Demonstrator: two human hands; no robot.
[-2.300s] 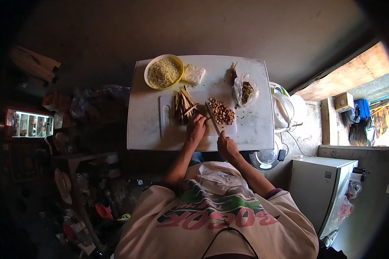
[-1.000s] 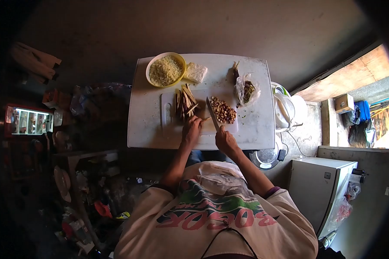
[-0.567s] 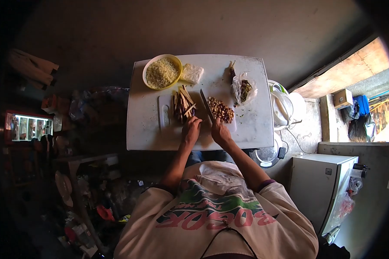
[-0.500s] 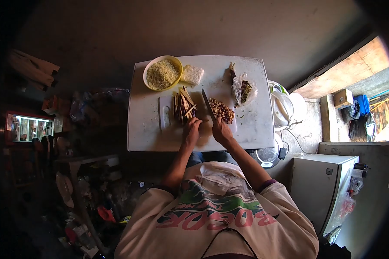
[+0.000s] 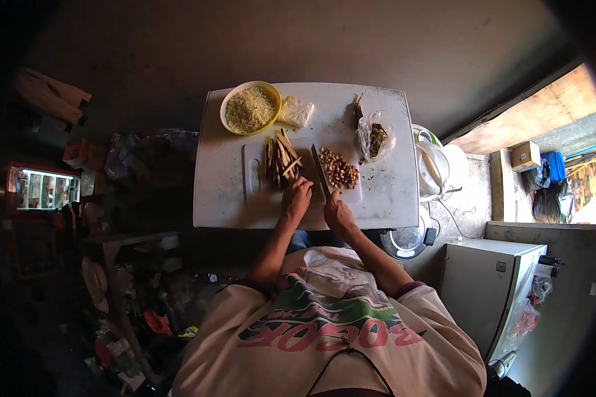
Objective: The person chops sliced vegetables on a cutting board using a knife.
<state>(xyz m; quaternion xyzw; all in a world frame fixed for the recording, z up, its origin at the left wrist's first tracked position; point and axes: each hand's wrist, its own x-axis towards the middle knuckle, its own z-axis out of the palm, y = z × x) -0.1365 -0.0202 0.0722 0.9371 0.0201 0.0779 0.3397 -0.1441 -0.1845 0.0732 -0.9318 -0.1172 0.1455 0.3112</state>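
Note:
My right hand (image 5: 338,214) is closed round the handle of a knife (image 5: 320,169), whose blade points away from me over the white cutting board (image 5: 252,173). To its right lies a pile of diced eggplant (image 5: 340,169). My left hand (image 5: 298,196) has its fingers curled at the near ends of the long eggplant strips (image 5: 282,157), which show pale flesh and dark purple skin. How many strips the fingers grip is hidden. Left hand and blade are a little apart.
A yellow bowl (image 5: 276,98) of chopped pale food stands at the table's (image 5: 218,212) far left, beside a white packet (image 5: 297,112). At the far right are a dark whole eggplant (image 5: 357,109) and a clear plastic bag (image 5: 377,137) with dark contents. A white cabinet (image 5: 477,278) stands right.
My right hand and the knife have shifted slightly down toward me. The left hand has turned a little, its fingers drawn in closer. The view has tilted slightly.

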